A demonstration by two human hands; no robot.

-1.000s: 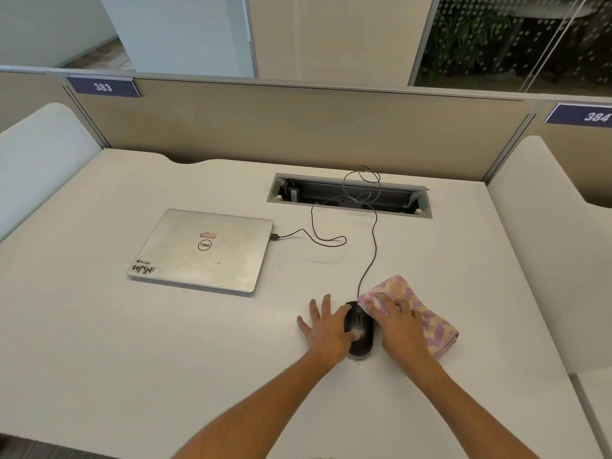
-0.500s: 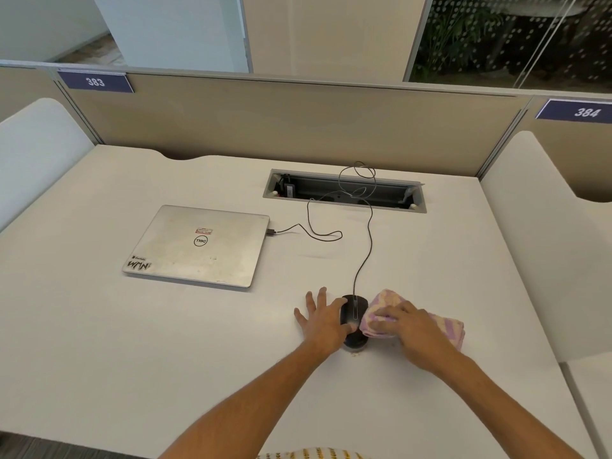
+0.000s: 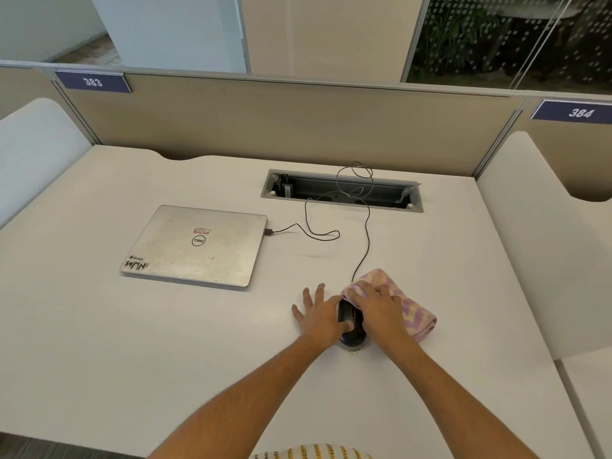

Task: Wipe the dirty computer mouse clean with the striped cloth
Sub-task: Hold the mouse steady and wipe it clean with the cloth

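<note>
Black mouse (image 3: pixel 351 321) on white desk (image 3: pixel 132 342), near the front, right of centre, partly covered from both sides. Left hand (image 3: pixel 320 315) flat on the desk against the mouse's left flank, fingers (image 3: pixel 309 298) spread wide and pointing away, thumb laid across the near part of the mouse; steadying rather than gripping. Right hand (image 3: pixel 381 306) palm-down on striped cloth (image 3: pixel 415 311), fingers slightly curled and pressing the pink-and-cream fabric against the mouse's far right edge; possibly pinching a fold, though hard to tell from this angle. Cloth bunched in a thick wad, lying mostly to the right of the mouse, its left end lapping over the mouse's front. Small brownish specks on the desk just by the mouse's near end. Thin dark cable (image 3: pixel 366 240) running from the front of the mouse up toward open cable tray (image 3: pixel 341 190) set in the desk, looping above it. Closed silver laptop (image 3: pixel 195 246) to the left, well apart from the hands, lid smudged and stickered, second cable plugged into its right side. Beige partition (image 3: pixel 281 117) behind, with number plates 383 (image 3: pixel 92 82) and 384 (image 3: pixel 578 112).
</note>
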